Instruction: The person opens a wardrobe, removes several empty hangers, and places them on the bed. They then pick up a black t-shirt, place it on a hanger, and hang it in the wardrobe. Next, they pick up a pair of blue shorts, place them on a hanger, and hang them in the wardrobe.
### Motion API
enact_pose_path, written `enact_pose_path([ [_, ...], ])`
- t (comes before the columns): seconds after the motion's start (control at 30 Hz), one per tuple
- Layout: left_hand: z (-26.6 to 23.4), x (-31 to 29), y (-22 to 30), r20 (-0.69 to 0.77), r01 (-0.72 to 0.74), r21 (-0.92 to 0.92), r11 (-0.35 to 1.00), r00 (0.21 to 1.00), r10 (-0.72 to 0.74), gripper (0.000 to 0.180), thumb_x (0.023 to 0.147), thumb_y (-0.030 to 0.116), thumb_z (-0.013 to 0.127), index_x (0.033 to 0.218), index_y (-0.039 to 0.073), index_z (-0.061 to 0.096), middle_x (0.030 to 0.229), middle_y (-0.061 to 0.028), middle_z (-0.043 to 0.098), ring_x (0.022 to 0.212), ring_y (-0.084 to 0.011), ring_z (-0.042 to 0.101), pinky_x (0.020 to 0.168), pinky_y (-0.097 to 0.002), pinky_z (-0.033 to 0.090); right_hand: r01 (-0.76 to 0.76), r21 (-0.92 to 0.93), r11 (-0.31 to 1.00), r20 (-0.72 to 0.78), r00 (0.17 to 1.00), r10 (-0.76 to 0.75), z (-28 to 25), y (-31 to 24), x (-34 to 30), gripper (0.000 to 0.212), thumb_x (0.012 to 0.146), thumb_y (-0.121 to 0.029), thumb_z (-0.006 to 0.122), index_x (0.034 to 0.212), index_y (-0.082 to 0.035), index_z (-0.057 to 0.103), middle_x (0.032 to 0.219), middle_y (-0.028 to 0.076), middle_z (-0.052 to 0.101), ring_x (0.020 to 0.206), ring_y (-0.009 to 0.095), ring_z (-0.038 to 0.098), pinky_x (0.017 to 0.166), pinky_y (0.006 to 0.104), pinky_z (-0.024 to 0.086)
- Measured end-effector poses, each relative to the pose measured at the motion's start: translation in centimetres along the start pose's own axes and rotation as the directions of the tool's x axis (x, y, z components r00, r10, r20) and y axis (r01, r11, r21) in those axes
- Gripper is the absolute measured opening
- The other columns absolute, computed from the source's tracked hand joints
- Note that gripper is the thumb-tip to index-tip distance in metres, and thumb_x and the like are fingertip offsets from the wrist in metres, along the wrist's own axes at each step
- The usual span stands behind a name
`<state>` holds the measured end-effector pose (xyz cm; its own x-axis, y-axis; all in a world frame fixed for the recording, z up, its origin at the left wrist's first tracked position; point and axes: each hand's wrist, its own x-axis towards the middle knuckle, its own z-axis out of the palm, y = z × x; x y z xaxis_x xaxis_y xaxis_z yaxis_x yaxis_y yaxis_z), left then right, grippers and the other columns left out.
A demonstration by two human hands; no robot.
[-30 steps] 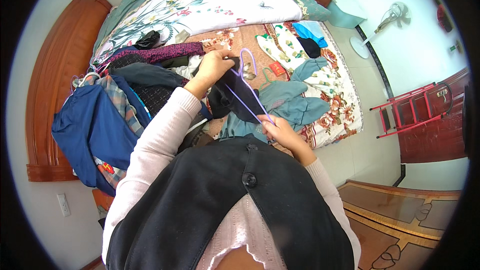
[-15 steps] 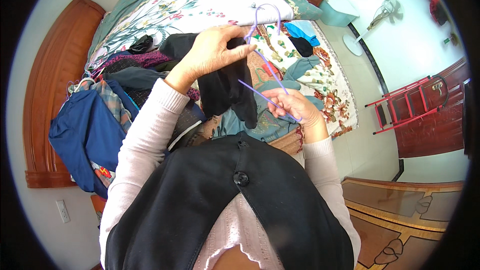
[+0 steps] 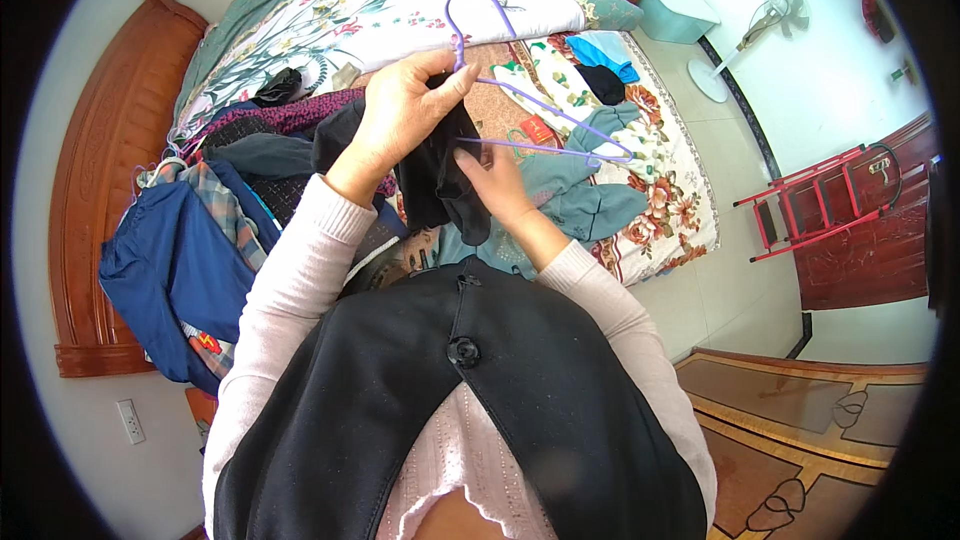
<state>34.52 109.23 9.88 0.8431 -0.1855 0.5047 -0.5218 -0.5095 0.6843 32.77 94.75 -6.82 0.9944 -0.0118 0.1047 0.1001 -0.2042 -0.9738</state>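
Note:
A thin purple clothes hanger is held up over the bed, its hook pointing away from me. My left hand is closed around the hanger's neck, together with the top of a black garment that hangs down below it. My right hand is at the garment's right edge, thumb on the dark cloth; its other fingers are partly hidden near the hanger's lower bar. The hanger's right end sticks out past this hand, bare of cloth.
Heaped clothes cover the bed's left side, with navy trousers over its edge. Grey-green clothing lies on the flowered blanket. To the right stand a fan, a red stepladder and a wooden cabinet.
The hanger has swung so its right end points outward to the right. My right hand has let go of that end and moved left onto the black garment. My left hand has shifted slightly left.

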Motion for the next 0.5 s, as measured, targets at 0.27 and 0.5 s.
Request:
enact_pose_path([
  [0.27,-1.9,-0.5,-1.6,-0.090,-0.009,-0.046,0.999,0.996,0.005,0.024,0.087,0.025,0.072,0.086,0.002,0.068,0.069,-0.0075,0.062,0.064,-0.0115,0.055,0.063,-0.0266,0.046,-0.343,-0.086,0.935,-0.221,0.922,0.318,-4.3,5.8,0.7,0.028,0.078,-0.013,0.067,0.099,0.001,0.057,0.083,0.015,0.063,0.080,0.033,0.062,0.074,0.0424,0.049],
  [0.5,-1.6,-1.3,-3.8,-0.033,0.025,-0.116,0.993,0.999,-0.029,0.025,0.088,0.024,0.072,0.082,0.001,0.065,0.063,0.0010,0.054,0.063,-0.0041,0.043,0.057,-0.0231,0.040,-0.417,0.744,0.521,0.115,0.849,0.515,-11.6,4.7,1.8,0.030,0.088,-0.006,0.057,0.116,-0.015,0.055,0.100,0.005,0.059,0.091,0.023,0.057,0.085,0.0488,0.048],
])
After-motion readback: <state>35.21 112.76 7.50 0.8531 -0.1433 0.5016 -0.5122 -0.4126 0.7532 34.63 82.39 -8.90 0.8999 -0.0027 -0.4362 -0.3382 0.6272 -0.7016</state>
